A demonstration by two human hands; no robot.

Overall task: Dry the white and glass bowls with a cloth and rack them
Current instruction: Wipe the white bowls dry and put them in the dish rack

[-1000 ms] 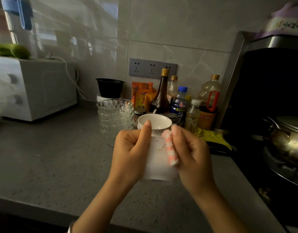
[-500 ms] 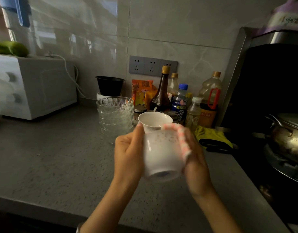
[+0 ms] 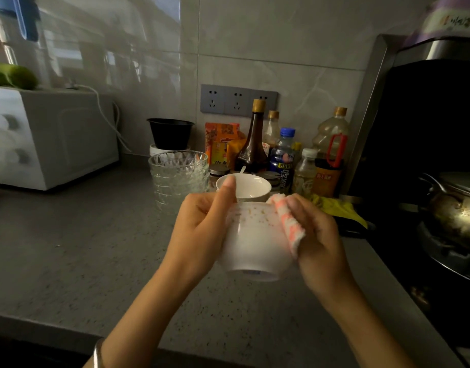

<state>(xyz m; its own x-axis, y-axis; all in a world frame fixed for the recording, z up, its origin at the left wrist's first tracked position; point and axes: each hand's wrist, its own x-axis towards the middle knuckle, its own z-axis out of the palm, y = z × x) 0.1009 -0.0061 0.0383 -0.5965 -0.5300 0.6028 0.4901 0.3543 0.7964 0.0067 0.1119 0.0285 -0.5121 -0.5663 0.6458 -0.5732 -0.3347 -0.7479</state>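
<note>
White bowl (image 3: 255,243) is in the air at frame centre, tipped with its foot toward us and its rim away, above the worktop (image 3: 69,248) and not touching it. The left hand (image 3: 199,232) grips its 9 o'clock side, fingers (image 3: 230,187) curled round the wall with the thumb up by the rim. The right hand (image 3: 318,235) is closed on the pink-and-white cloth (image 3: 287,227), pressing it against the wall at 3 o'clock. We read this as wiping the outside; we can't tell if the inside is done.

At 12 o'clock, just behind, a second white bowl (image 3: 244,187) sits upright on the worktop. At 10 o'clock is the stack of glass bowls (image 3: 179,173). Bottles (image 3: 255,139) crowd behind at 12 to 1. A yellow rag (image 3: 337,208) lies at 2 o'clock and a pot (image 3: 462,208) on the stove at 3. No rack in view.

Risks, as we judge them:
- A wet glazed wall held by one hand could slip if the cloth hand pushes sideways harder than the left grips.
- The held rim is near the second white bowl, so a forward swing could chip both.
- A wide left elbow could knock the glass stack.
</note>
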